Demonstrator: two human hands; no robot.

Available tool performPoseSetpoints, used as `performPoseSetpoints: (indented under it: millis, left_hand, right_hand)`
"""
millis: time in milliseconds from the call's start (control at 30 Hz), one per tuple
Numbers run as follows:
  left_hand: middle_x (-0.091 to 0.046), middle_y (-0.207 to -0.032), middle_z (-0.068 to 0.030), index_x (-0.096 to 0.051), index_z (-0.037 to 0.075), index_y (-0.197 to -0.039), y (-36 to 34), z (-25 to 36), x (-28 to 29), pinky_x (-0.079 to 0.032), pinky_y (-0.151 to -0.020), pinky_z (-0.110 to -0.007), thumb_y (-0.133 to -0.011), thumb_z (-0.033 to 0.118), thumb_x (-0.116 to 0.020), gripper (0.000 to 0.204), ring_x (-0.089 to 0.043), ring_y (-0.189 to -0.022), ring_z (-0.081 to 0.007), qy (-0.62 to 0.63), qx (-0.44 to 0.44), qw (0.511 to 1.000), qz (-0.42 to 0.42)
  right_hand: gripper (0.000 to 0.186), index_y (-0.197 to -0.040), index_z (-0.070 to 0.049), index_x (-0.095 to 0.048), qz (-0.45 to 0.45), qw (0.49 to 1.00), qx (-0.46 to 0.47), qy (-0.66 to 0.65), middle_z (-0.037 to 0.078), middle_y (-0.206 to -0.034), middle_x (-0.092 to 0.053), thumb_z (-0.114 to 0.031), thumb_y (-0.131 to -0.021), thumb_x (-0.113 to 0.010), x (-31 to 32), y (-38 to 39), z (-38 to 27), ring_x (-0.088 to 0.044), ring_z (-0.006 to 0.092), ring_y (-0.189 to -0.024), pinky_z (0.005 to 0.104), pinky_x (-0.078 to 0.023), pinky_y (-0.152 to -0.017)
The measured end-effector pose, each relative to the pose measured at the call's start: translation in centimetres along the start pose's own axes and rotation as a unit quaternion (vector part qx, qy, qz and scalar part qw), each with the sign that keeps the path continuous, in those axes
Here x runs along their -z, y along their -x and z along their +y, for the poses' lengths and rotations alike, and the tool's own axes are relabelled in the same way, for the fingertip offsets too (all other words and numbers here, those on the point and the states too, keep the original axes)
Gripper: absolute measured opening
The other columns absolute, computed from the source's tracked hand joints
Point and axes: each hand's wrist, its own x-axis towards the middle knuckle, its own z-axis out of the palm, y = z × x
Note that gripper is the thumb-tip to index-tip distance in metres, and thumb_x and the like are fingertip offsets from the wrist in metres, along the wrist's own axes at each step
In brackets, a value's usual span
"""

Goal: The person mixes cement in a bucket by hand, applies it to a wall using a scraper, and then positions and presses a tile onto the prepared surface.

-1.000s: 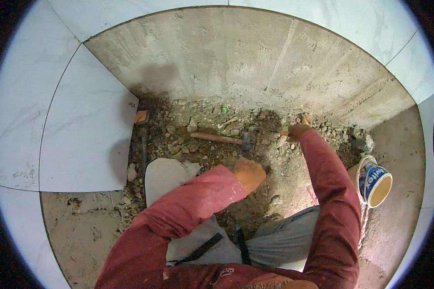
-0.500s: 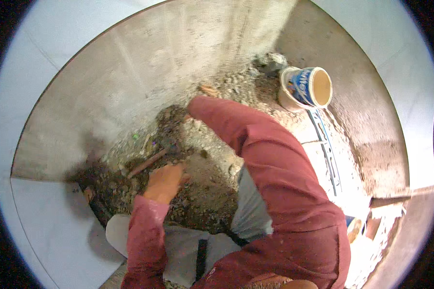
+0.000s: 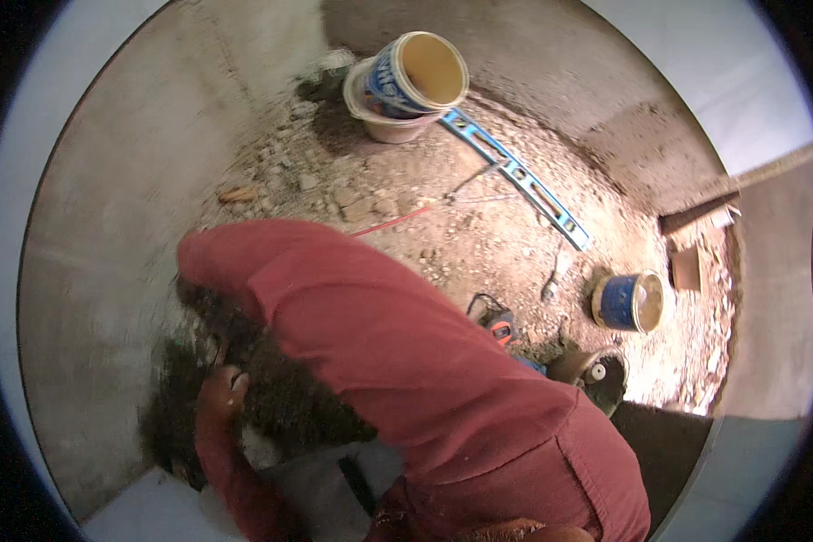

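My left hand (image 3: 223,390) is low against dark, shadowed soil (image 3: 289,388), close to the foot of the wall. Its fingers look curled, with a pale spot among them. A thin shape sticks up just beyond the fingers, too dim to name. My right arm, in a dark red sleeve (image 3: 361,307), reaches across to the left toward the wall. The sleeve's far end hides my right hand, so what it holds or touches does not show.
A plastered wall (image 3: 135,181) rises on the left. Stacked buckets (image 3: 397,126) stand at the far corner beside a blue spirit level (image 3: 524,181). Rightward are a tape measure (image 3: 499,325), a blue-banded bucket (image 3: 616,303) and a dark round container (image 3: 612,384) on rubble.
The view has swung right, bringing more floor, tools and buckets into sight. My right arm now lies farther left in the picture. The wooden handle near my left hand no longer shows clearly.
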Motion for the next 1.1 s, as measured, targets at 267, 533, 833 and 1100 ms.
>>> performPoseSetpoints:
  millis: [267,533,833,1100]
  left_hand:
    - [-0.066,-0.104,-0.022,-0.063,-0.001,-0.112,-3.2,0.5,-0.4,-0.049,-0.081,-0.045,-0.096,0.029,-0.055,0.035,-0.065,-0.097,-0.0368,0.006,0.012,0.999,-0.04]
    - [-0.067,-0.103,-0.0226,-0.065,0.0,-0.112,-2.3,-0.4,-1.4,-0.049,-0.083,-0.045,-0.095,0.031,-0.054,0.036,-0.065,-0.097,-0.0357,0.009,0.008,0.999,-0.041]
    - [-0.067,-0.102,-0.0231,-0.067,0.002,-0.111,-3.7,-0.4,-1.2,-0.05,-0.085,-0.045,-0.094,0.032,-0.053,0.038,-0.066,-0.098,-0.0345,0.017,0.002,0.999,-0.041]
    - [-0.068,-0.102,-0.0208,-0.067,0.003,-0.112,-7.9,3.4,1.1,-0.05,-0.085,-0.043,-0.095,0.031,-0.052,0.036,-0.065,-0.094,-0.0332,0.02,-0.024,0.999,-0.022]
  right_hand:
    - [0.026,-0.1,-0.019,-0.077,0.015,0.997,-0.069,0.034,0.004,-0.101,-0.073,-0.038,-0.085,-0.066,1.4,2.3,6.6,-0.068,0.0234,-0.092,0.0444,-0.054,-0.075]
    - [0.024,-0.1,-0.019,-0.077,0.081,0.954,-0.245,-0.152,0.006,-0.101,-0.072,-0.035,-0.085,-0.068,0.7,6.3,13.3,-0.068,0.0207,-0.091,0.0412,-0.053,-0.079]
    - [0.03,-0.11,-0.019,-0.073,-0.002,0.986,-0.163,-0.035,0.006,-0.099,-0.072,-0.037,-0.087,-0.067,-6.8,23.9,17.8,-0.069,0.0296,-0.092,0.0454,-0.053,-0.077]
    - [0.028,-0.106,-0.013,-0.069,0.358,0.786,-0.494,-0.098,0.013,-0.092,-0.067,-0.033,-0.087,-0.064,-18.1,61.7,3.3,-0.065,0.0308,-0.088,0.0452,-0.052,-0.08]
